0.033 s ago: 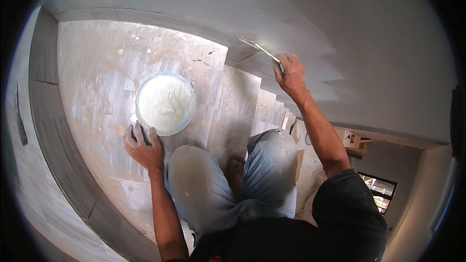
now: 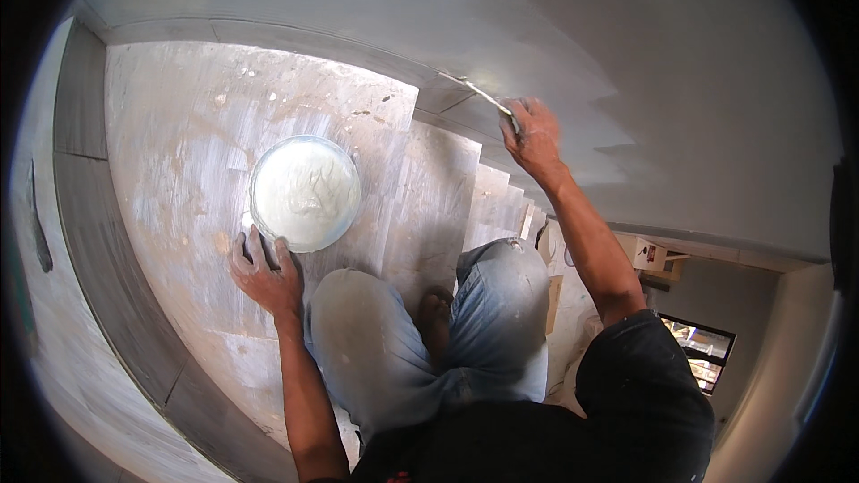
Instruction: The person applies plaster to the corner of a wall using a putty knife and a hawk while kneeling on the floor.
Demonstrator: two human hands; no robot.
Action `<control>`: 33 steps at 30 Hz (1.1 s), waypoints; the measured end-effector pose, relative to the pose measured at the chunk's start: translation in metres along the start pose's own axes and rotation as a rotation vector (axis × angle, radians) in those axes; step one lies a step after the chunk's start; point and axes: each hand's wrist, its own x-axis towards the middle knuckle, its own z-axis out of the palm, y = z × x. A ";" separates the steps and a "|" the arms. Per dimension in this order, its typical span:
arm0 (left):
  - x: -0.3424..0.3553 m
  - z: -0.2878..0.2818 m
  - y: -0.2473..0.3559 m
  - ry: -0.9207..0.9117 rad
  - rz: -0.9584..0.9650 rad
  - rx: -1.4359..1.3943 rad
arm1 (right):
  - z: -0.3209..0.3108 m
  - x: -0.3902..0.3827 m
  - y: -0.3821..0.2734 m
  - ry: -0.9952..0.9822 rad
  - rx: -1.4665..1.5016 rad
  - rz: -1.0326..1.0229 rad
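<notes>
My right hand [image 2: 530,134] grips a thin, pale-coated scraper [image 2: 483,92], its far end against the grout lines of the grey skirting [image 2: 428,84] below the wall. A round tub [image 2: 305,193] of creamy white paste sits on the dusty landing [image 2: 170,143]. My left hand [image 2: 266,273] is beside the tub's lower left, fingers spread and tips near its rim; whether they touch it I cannot tell. My bent knees [image 2: 362,331] in jeans are below the tub, with a foot [image 2: 435,313] between them.
Stair steps [image 2: 488,188] descend to the right beneath the grey wall [image 2: 680,98]. Dark skirting [image 2: 89,179] runs along the left edge of the landing. Downstairs at the right are a cardboard-coloured box [image 2: 650,255] and a window [image 2: 693,353].
</notes>
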 end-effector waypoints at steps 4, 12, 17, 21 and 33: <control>-0.001 0.002 0.001 0.003 0.003 -0.004 | 0.008 0.009 -0.003 0.008 0.047 -0.025; -0.002 0.002 -0.003 -0.005 0.003 0.007 | 0.005 0.003 -0.002 0.064 0.052 -0.010; -0.003 0.003 0.000 0.003 0.009 0.001 | 0.009 0.002 -0.004 0.058 0.040 -0.057; -0.004 0.006 0.002 -0.016 0.002 -0.015 | 0.013 0.006 0.003 0.090 0.064 -0.061; -0.002 0.003 0.002 -0.012 -0.004 -0.025 | 0.011 0.024 -0.010 0.023 0.094 -0.062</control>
